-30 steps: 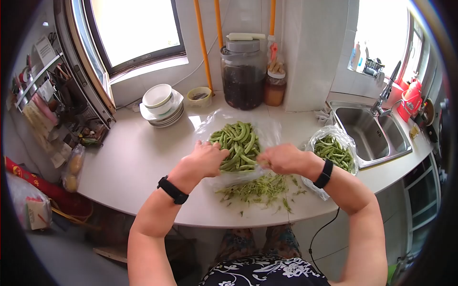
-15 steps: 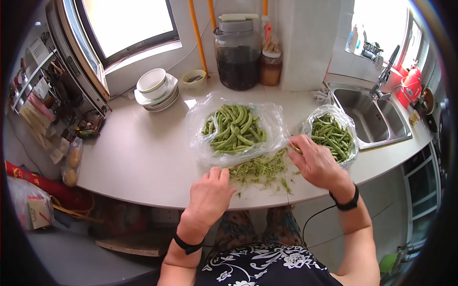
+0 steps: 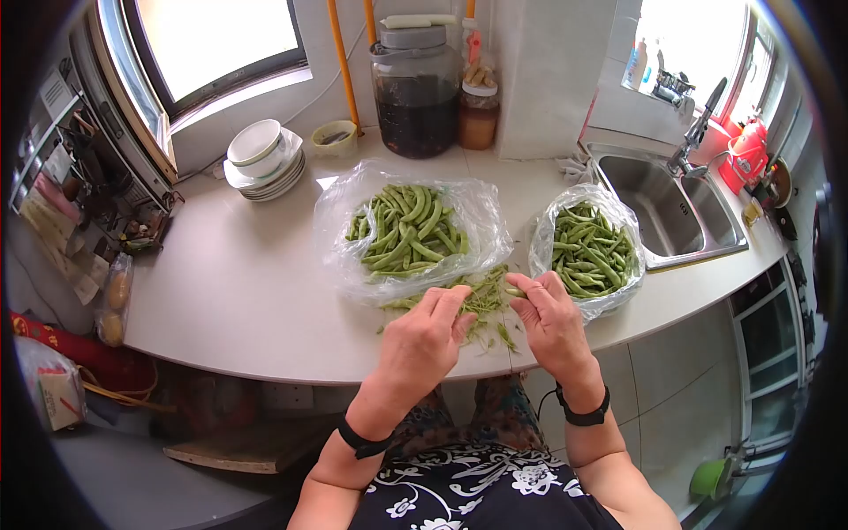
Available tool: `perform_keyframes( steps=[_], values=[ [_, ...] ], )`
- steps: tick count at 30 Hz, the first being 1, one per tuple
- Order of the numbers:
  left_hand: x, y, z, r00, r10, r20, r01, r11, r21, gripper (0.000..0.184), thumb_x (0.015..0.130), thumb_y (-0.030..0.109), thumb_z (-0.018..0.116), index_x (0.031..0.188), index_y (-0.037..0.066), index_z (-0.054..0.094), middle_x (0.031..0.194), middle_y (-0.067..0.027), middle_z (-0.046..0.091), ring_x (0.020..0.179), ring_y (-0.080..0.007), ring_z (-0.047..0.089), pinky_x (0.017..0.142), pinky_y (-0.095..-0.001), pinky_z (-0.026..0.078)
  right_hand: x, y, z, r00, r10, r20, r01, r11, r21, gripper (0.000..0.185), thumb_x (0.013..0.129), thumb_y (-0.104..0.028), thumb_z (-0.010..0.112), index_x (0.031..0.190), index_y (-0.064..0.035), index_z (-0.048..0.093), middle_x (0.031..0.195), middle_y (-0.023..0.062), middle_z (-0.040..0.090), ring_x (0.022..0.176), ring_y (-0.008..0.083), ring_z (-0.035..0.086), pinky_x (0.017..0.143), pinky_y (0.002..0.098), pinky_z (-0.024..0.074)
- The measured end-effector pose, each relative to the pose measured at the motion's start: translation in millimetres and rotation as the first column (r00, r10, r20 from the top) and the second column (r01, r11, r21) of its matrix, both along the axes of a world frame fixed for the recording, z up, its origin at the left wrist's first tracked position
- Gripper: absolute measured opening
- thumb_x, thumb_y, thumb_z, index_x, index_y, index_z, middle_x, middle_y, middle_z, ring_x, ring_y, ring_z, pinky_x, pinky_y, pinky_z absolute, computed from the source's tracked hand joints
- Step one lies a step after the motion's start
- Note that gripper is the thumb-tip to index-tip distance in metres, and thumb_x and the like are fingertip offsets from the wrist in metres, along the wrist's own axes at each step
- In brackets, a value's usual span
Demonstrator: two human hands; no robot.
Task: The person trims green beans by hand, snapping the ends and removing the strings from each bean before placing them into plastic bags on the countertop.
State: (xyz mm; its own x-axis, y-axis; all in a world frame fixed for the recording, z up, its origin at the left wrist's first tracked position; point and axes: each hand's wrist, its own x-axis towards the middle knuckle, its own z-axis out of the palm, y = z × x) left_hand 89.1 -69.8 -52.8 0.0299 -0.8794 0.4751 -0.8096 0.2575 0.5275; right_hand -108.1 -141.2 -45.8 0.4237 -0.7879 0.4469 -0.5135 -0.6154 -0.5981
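Over the counter's front part, my right hand (image 3: 555, 325) pinches a green bean (image 3: 516, 292), whose end pokes out past the fingertips. My left hand (image 3: 422, 334) is close by on the left, fingers pressed together; whatever they hold is hidden. Beneath and between both hands lies a pile of thin green trimmings (image 3: 484, 299). Beyond the left hand, a spread-out clear plastic bag (image 3: 340, 252) bears a heap of green beans (image 3: 411, 228). A second plastic bag (image 3: 541, 238), rolled open, holds more green beans (image 3: 594, 252) beyond my right hand.
Stacked plates and bowls (image 3: 265, 163) stand at the back left, beside a small yellow bowl (image 3: 334, 140). A large dark-filled jar (image 3: 415, 97) and a smaller brown jar (image 3: 478, 115) are against the wall. A steel sink (image 3: 654, 199) is at the right.
My left hand has moved right and up off the trimmings' left edge, toward my right hand, its fingers now pinched. My right hand has come down slightly, with a bean in its fingertips.
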Motion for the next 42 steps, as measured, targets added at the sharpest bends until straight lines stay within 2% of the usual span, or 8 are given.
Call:
perform_keyframes(
  steps=[4,15,18,20,25,32,34,42],
  values=[
    [-12,-1,6,0.988,-0.02,-0.151,0.012,0.999,-0.052,0.025,0.095,0.012,0.069,0.119,0.005,0.065,0.1,-0.0117,0.069,0.077,-0.031,0.069,0.066,-0.0384,0.055,8,8,3,0.999,0.032,0.026,-0.031,0.998,-0.048,0.019,0.093,-0.009,0.069,0.111,-0.0067,0.07,0.094,0.0102,0.061,0.081,0.0299,0.063,0.072,0.0398,0.052],
    [-4,-9,9,0.987,-0.091,-0.13,0.073,0.987,-0.142,0.012,0.097,0.007,0.063,0.108,0.002,0.064,0.092,-0.015,0.066,0.077,-0.0358,0.065,0.068,-0.0398,0.054,20,5,3,0.972,0.123,0.199,-0.096,0.985,-0.14,0.024,0.083,-0.004,0.079,0.106,-0.0042,0.071,0.087,0.0085,0.066,0.073,0.022,0.066,0.064,0.0333,0.0529],
    [-4,-12,12,0.955,-0.083,-0.283,0.044,0.989,-0.144,0.01,0.097,0.005,0.061,0.106,0.001,0.062,0.091,-0.0161,0.065,0.077,-0.0362,0.065,0.068,-0.0391,0.054,14,0,1,0.796,-0.023,0.604,-0.244,0.902,0.356,0.022,0.092,-0.006,0.075,0.112,0.0008,0.068,0.091,0.002,0.069,0.079,0.0085,0.063,0.068,0.0258,0.0544],
    [-8,-13,13,0.923,-0.099,-0.371,0.066,0.993,-0.101,0.009,0.097,0.004,0.061,0.105,0.0,0.061,0.09,-0.0168,0.064,0.078,-0.0363,0.065,0.068,-0.0388,0.054,13,-3,3,0.71,-0.025,0.704,-0.379,0.828,0.412,0.021,0.093,-0.007,0.075,0.112,0.0012,0.068,0.09,0.0017,0.068,0.079,0.0088,0.063,0.068,0.0251,0.0538],
    [-21,-22,13,0.979,-0.174,-0.109,0.153,0.972,-0.176,0.011,0.094,0.008,0.062,0.1,0.002,0.056,0.091,-0.0158,0.061,0.072,-0.0351,0.066,0.06,-0.042,0.054,15,-8,5,0.547,-0.074,0.834,-0.607,0.652,0.455,0.018,0.1,-0.013,0.068,0.11,0.0015,0.07,0.084,0.0016,0.067,0.074,0.0079,0.061,0.066,0.0223,0.0507],
    [-21,-26,19,0.984,-0.121,0.13,0.138,0.982,-0.126,0.014,0.088,0.009,0.066,0.095,0.005,0.055,0.087,-0.013,0.058,0.068,-0.033,0.064,0.056,-0.0424,0.052,15,-12,3,0.695,-0.005,0.719,-0.454,0.772,0.445,0.014,0.101,-0.013,0.066,0.104,0.0001,0.07,0.079,0.0011,0.066,0.067,0.0075,0.06,0.064,0.0227,0.0503],
    [-20,-27,16,0.966,-0.127,0.224,0.164,0.974,-0.158,0.014,0.088,0.01,0.066,0.095,0.006,0.054,0.086,-0.0116,0.058,0.065,-0.0324,0.063,0.055,-0.0418,0.052,12,-14,8,0.822,0.059,0.567,-0.366,0.816,0.447,0.013,0.1,-0.012,0.067,0.099,0.0003,0.07,0.081,0.001,0.067,0.067,0.0067,0.06,0.063,0.0226,0.0501],
    [-3,-31,22,0.983,-0.09,0.158,0.122,0.971,-0.205,0.009,0.09,0.007,0.063,0.096,0.006,0.057,0.085,-0.0116,0.058,0.064,-0.0336,0.062,0.055,-0.0417,0.052,6,-22,21,0.924,0.174,0.34,-0.323,0.831,0.453,0.014,0.097,-0.015,0.07,0.1,-0.0005,0.07,0.088,0.0033,0.069,0.074,0.0129,0.064,0.069,0.0289,0.0518]
  ],
)
